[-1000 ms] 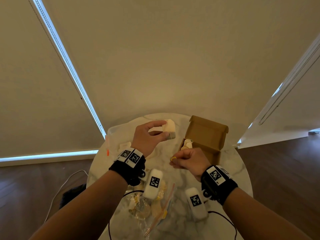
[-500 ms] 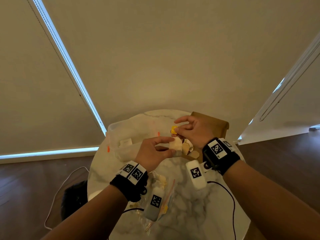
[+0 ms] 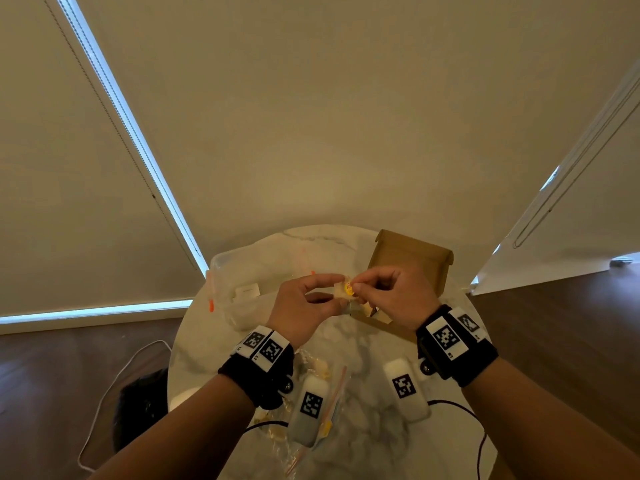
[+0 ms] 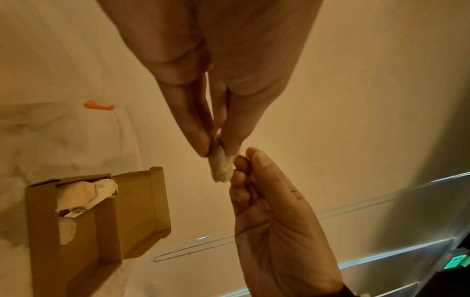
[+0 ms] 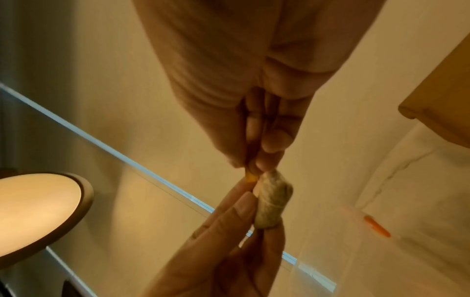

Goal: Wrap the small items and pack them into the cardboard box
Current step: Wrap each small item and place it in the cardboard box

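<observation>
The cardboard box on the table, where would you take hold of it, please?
Grip the cardboard box by its near front wall, coming from the person's side. Its lid stands open at the back, and wrapped bundles fill one end inside.

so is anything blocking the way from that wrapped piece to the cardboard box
Nothing visible. Both hands hold the wrapped piece just left of the open cardboard box. Wrapped bundles fill one end; the rest looks free.

Cream blinds (image 3: 311, 116); dark wood floor (image 3: 561, 341)
</observation>
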`<act>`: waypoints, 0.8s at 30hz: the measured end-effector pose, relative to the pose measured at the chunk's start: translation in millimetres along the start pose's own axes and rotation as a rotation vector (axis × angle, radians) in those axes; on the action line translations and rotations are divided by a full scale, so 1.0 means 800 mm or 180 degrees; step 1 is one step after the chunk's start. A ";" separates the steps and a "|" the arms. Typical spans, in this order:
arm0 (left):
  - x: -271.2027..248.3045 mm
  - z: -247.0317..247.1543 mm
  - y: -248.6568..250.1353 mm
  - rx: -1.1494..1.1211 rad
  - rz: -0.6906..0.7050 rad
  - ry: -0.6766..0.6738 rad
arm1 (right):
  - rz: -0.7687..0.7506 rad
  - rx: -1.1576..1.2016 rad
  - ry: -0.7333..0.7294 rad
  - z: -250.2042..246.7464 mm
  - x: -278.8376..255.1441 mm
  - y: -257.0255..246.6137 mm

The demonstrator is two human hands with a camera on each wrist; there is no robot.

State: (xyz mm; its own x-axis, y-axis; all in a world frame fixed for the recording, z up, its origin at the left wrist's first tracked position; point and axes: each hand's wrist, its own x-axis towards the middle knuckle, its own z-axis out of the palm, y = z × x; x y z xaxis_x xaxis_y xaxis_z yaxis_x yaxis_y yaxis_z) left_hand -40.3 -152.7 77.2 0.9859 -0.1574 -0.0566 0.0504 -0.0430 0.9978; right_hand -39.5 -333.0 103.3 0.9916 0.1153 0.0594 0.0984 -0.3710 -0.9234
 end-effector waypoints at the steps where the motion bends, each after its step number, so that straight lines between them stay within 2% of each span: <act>1: 0.000 0.000 0.000 -0.0017 0.0010 -0.0001 | -0.0027 -0.0037 0.0010 -0.001 0.000 0.001; 10: 0.004 -0.003 0.002 -0.0005 0.0068 -0.0050 | 0.0117 -0.0250 0.0110 -0.003 0.006 0.006; 24: 0.006 -0.004 0.000 0.0034 0.0087 -0.0046 | 0.0333 -0.0243 -0.0083 -0.006 0.012 0.011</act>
State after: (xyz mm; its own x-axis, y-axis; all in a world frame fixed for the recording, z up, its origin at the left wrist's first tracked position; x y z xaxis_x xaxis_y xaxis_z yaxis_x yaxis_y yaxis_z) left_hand -35.4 -150.6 76.8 0.9845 -0.1728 -0.0299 0.0218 -0.0490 0.9986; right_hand -28.8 -339.3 97.6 0.9943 0.0957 -0.0466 0.0017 -0.4513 -0.8924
